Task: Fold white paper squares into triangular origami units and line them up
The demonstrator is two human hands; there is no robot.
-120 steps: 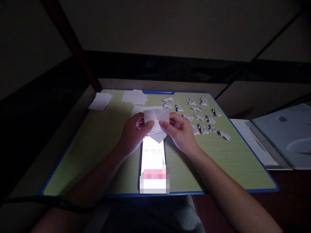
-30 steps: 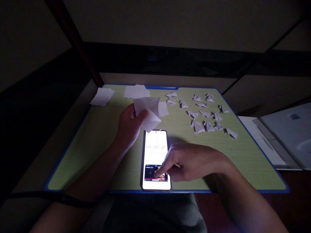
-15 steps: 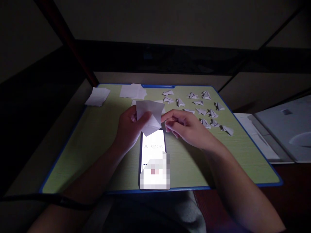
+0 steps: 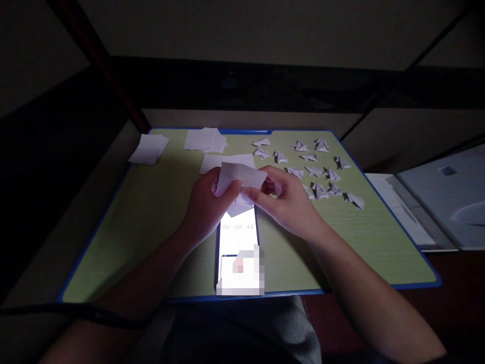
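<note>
Folded paper (image 4: pixel 242 174) sits near the middle of the frame, held up over the top end of a lit phone (image 4: pixel 238 240). Both my hands are on it: left hand (image 4: pixel 206 202) at its left side, right hand (image 4: pixel 290 205) at its right side. Each grip is closed on the paper, thumbs on the side facing me and almost meeting at the centre. Other fingers go behind the sheet, mostly hidden. Upper part of the paper spreads wide; a pointed part hangs below the thumbs, over the phone.

Phone lies on the green, blue-edged worktop (image 4: pixel 125 253), lower centre, digits reading 00:08:48. Lower part of its screen is pixelated, can't read it. Plain sheet (image 4: pixel 212 163) lies flat just beyond my hands, partly covered by the held paper. Left stack (image 4: pixel 147 148) of white paper at upper left, overlapping the worktop edge; middle stack (image 4: pixel 200 139), slightly fanned, near the far edge. Small folded pieces (image 4: pixel 321 145) are scattered right of centre, beyond and beside my right hand, some partly hidden by it. Grey-white panel (image 4: pixel 447 197) at right of frame, outside the worktop. Dark cable (image 4: pixel 94 314) crosses lower left. Scene is dim, brightest around the phone.
</note>
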